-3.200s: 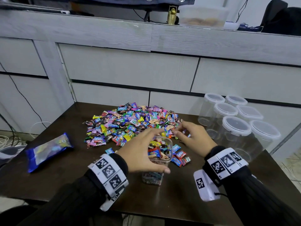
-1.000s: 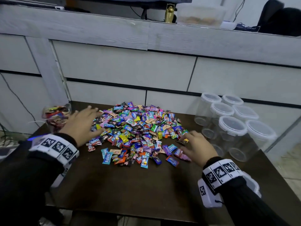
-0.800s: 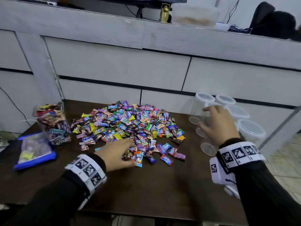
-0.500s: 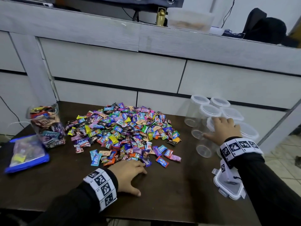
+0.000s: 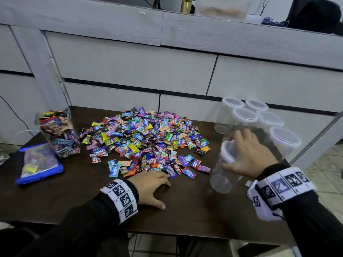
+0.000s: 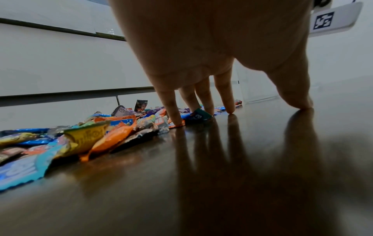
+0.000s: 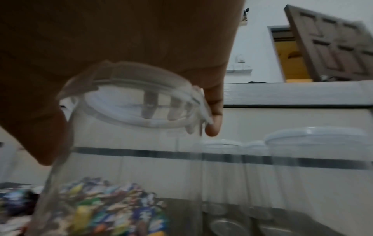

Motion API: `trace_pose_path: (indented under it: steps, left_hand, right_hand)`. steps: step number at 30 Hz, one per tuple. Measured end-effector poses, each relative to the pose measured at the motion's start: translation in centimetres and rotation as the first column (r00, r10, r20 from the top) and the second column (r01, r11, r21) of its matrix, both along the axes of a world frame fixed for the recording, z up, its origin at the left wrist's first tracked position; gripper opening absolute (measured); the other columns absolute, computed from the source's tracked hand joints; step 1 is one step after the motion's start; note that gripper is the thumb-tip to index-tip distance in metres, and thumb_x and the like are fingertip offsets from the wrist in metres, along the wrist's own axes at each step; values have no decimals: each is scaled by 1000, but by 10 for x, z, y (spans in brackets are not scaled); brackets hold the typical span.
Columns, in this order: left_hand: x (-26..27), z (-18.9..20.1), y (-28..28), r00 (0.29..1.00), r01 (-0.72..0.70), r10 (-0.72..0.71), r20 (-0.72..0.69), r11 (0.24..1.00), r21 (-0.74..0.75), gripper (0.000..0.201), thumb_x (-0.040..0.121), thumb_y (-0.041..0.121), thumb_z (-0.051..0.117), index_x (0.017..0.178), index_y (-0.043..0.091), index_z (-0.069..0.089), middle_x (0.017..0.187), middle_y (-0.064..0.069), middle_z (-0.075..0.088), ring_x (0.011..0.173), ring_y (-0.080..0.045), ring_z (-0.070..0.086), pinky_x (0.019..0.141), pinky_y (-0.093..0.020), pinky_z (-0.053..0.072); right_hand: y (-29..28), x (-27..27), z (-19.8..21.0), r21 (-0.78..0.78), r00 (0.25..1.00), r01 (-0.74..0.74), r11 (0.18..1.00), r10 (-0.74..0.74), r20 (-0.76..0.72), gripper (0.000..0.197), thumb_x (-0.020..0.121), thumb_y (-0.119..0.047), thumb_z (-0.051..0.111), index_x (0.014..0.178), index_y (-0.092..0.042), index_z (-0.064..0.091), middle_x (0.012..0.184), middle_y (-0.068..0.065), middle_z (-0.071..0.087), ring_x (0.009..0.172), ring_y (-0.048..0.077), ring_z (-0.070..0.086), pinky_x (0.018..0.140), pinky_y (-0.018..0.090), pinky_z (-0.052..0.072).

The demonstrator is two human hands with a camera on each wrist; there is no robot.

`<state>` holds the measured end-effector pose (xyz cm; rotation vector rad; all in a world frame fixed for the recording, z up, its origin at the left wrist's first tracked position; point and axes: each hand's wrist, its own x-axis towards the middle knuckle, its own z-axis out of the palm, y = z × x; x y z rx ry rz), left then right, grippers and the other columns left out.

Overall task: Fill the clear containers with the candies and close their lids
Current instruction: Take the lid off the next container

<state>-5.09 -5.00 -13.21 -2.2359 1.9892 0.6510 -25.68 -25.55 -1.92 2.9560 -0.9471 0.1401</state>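
A heap of wrapped candies (image 5: 148, 141) covers the middle of the dark table (image 5: 185, 210). My right hand (image 5: 241, 153) grips an empty clear container (image 5: 220, 179) by its white lid (image 7: 137, 102), fingers curled round the rim. The container is tilted, right of the heap. My left hand (image 5: 150, 184) rests flat on the table at the heap's near edge. Its straight fingertips (image 6: 177, 121) touch a few candies (image 6: 113, 135) and hold nothing. A clear container (image 5: 57, 132) packed with candies stands at the far left with no lid on it.
Several empty lidded containers (image 5: 256, 115) stand grouped at the back right, close behind my right hand. They also appear in the right wrist view as lidded containers (image 7: 315, 159). A blue candy bag (image 5: 39, 162) lies at the left edge. Grey cabinet panels (image 5: 130, 71) rise behind the table.
My left hand set the filled container at the far left and came back to the heap's near edge. My right hand left the candies, took an empty container and drew it nearer.
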Motion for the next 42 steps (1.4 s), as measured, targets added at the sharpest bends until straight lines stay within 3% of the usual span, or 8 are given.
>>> trace_pose_path:
  steps: [6, 9, 13, 15, 23, 30, 35, 42]
  left_hand:
    - [0, -1, 3, 996, -73, 68, -53, 993, -96, 99, 68, 71, 69, 148, 32, 27, 153, 9, 33, 138, -12, 31, 112, -31, 26]
    - [-3, 3, 7, 965, -203, 146, -219, 942, -267, 109, 56, 75, 74, 145, 36, 26, 146, 11, 41, 128, -4, 37, 101, -21, 28]
    - [-12, 18, 7, 764, -415, 82, -641, 822, -390, 99, 49, 56, 87, 133, 41, 37, 132, 27, 52, 122, 9, 46, 103, -17, 37]
    - [-14, 24, 6, 704, -475, 58, -708, 780, -408, 91, 46, 48, 89, 123, 44, 40, 121, 32, 56, 115, 11, 52, 94, -7, 39]
    - [-14, 27, 8, 680, -483, 40, -732, 776, -407, 87, 55, 30, 93, 129, 34, 47, 119, 21, 63, 115, 3, 57, 96, -17, 45]
    - [-16, 28, 13, 717, -447, 84, -692, 817, -364, 74, 56, 26, 92, 116, 39, 50, 113, 24, 63, 111, 8, 57, 97, -11, 41]
    - [-15, 27, 11, 714, -418, 79, -695, 846, -333, 77, 60, 14, 92, 119, 36, 47, 117, 17, 61, 112, 5, 57, 99, -11, 40]
    - [-20, 28, 9, 724, -382, 3, -690, 835, -397, 82, 60, 12, 92, 121, 38, 43, 120, 23, 56, 112, 17, 51, 99, -6, 35]
  right_hand:
    - [66, 24, -12, -10, 951, -297, 955, 297, 84, 73, 53, -67, 57, 111, -25, 44, 106, -3, 37, 95, 17, 41, 79, 29, 42]
    - [82, 41, -16, 28, 914, -388, 921, 380, 144, 70, 56, -62, 62, 114, -25, 44, 109, -3, 38, 101, 16, 41, 86, 29, 42]
    - [89, 57, -20, 64, 842, -517, 853, 494, 217, 69, 60, -57, 65, 116, -21, 47, 111, 0, 40, 103, 17, 40, 91, 32, 40]
    - [91, 63, -23, 70, 811, -558, 827, 525, 259, 69, 61, -55, 69, 117, -20, 48, 111, 1, 40, 103, 17, 40, 92, 34, 40]
    - [86, 70, -22, 258, 807, -572, 779, 479, 344, 72, 69, -76, 50, 119, -25, 47, 108, -8, 37, 106, 11, 38, 92, 27, 37]
    - [80, 102, -4, 427, 935, -354, 832, 334, 124, 37, 100, -38, 38, 73, -14, 47, 79, 8, 53, 76, 25, 49, 73, 35, 38]
    - [85, 120, -6, 439, 932, -298, 848, 358, -60, 37, 103, -26, 28, 80, -4, 46, 84, 16, 49, 78, 23, 44, 70, 31, 32]
    - [83, 115, -8, 471, 943, -297, 830, 333, 8, 28, 103, -20, 27, 84, -4, 41, 88, 20, 48, 82, 27, 44, 76, 36, 34]
